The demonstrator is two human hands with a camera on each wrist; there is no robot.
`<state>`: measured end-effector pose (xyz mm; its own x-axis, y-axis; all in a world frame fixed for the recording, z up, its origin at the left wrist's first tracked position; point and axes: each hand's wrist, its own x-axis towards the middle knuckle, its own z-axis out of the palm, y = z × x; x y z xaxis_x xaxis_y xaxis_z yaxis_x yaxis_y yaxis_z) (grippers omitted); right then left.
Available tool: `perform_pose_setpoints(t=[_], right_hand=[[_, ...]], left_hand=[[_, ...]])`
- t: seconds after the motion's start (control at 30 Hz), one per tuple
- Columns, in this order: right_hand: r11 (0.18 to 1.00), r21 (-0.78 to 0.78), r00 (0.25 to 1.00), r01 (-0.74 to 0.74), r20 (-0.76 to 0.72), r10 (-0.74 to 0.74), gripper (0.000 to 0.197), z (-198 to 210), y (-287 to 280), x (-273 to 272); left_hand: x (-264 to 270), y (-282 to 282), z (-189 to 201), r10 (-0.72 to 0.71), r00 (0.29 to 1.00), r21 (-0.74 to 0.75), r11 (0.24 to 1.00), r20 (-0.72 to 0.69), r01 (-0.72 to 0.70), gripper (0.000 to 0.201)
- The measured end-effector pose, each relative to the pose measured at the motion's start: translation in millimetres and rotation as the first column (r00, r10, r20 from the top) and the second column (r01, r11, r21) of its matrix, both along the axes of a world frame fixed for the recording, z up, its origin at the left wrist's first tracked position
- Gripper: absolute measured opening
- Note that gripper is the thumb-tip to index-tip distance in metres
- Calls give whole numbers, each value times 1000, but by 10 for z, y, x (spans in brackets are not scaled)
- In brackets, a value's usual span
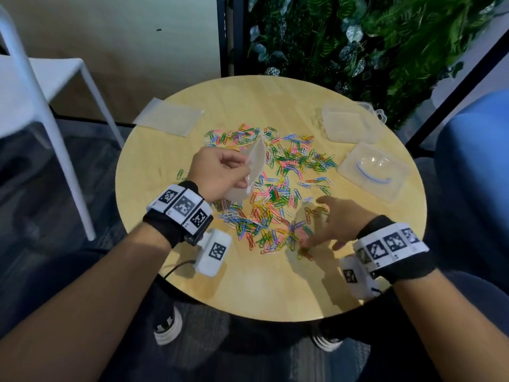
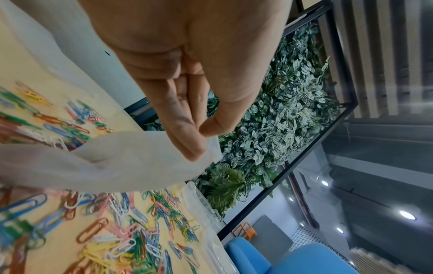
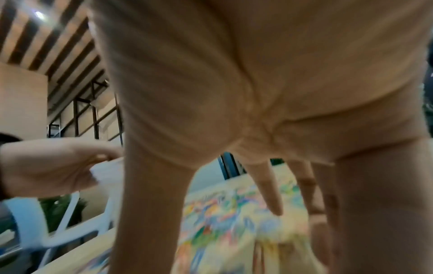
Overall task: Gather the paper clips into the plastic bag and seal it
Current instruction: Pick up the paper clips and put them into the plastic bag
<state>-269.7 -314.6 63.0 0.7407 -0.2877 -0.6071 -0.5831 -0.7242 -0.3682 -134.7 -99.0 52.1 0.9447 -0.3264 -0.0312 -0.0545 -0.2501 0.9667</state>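
Several coloured paper clips (image 1: pixel 275 188) lie scattered over the middle of the round wooden table (image 1: pixel 248 285). My left hand (image 1: pixel 220 172) pinches a frosted plastic bag (image 1: pixel 254 164) by its edge and holds it above the clips; in the left wrist view thumb and fingers (image 2: pixel 187 140) grip the bag (image 2: pixel 105 163) over the clips (image 2: pixel 121 241). My right hand (image 1: pixel 330 230) hovers low over the near-right clips, fingers spread and blurred. In the right wrist view its fingers (image 3: pixel 269 194) point down at the clips (image 3: pixel 234 222), holding nothing.
A stack of spare bags (image 1: pixel 169 119) lies at the table's far left. A clear plastic box (image 1: pixel 349 122) and its lid (image 1: pixel 374 170) sit at the right. A white chair (image 1: pixel 41 106) stands left, a blue seat (image 1: pixel 473 175) right, plants (image 1: pixel 358 37) behind.
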Motion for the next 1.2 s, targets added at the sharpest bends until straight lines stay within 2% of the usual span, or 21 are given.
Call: perform_pose_setpoints(t=[0.1,0.23,0.33,0.47,0.53,0.73,0.83,0.87,0.9,0.93,0.97,1.0,1.07,1.13,1.2], right_hand=[[985,-118,991,-129,18,132,122,-238,128,-112],[986,-145,983,-83,151,105,126,-457,257,-113],[978,-183,959,-97,245,141,105,-586,339,-39],[958,-241,891,-157,384,242,40,-616,495,111],[945,-280,864,-167,421,277,19,-614,523,203],[962,-236,925,-136,317,209,15,-397,257,394],[976,-202,919,-81,363,151,14,-206,30,397],[995,-102,915,-20,400,59,15,-157,-49,398],[993,100,898,65,428,-102,18,-100,-113,395],[918,369,857,145,417,-303,21,-43,-146,389],[774,605,800,186,364,-477,23,11,-154,378],[633,751,748,189,307,-589,23,53,-146,380],[462,872,674,164,242,-698,18,94,-62,411],[363,922,637,135,200,-744,15,74,77,451],[300,945,641,129,152,-752,15,19,239,495]], left_hand=[[-29,-57,-7,-40,999,17,999,-18,40,22],[-107,-177,-49,-96,994,26,995,-46,97,22],[-136,-232,-109,-134,988,43,990,-80,138,22],[-145,-182,-123,-157,984,55,985,-87,162,23],[-133,-127,-112,-173,983,48,983,-68,176,23],[-73,-7,-118,-188,980,31,981,-63,190,22],[-56,-31,-131,-205,975,33,977,-84,208,22],[-53,-47,-133,-207,974,36,977,-89,211,22],[-51,-65,-139,-207,974,39,977,-93,211,21],[-52,-82,-139,-207,974,41,976,-97,212,21],[-58,-103,-142,-205,974,42,977,-98,210,20],[-68,-120,-139,-203,974,43,977,-97,208,19],[-98,-154,-137,-199,975,43,978,-100,204,19],[-118,-181,-144,-204,974,43,977,-103,209,22],[-134,-198,-153,-217,971,42,974,-102,222,21]])
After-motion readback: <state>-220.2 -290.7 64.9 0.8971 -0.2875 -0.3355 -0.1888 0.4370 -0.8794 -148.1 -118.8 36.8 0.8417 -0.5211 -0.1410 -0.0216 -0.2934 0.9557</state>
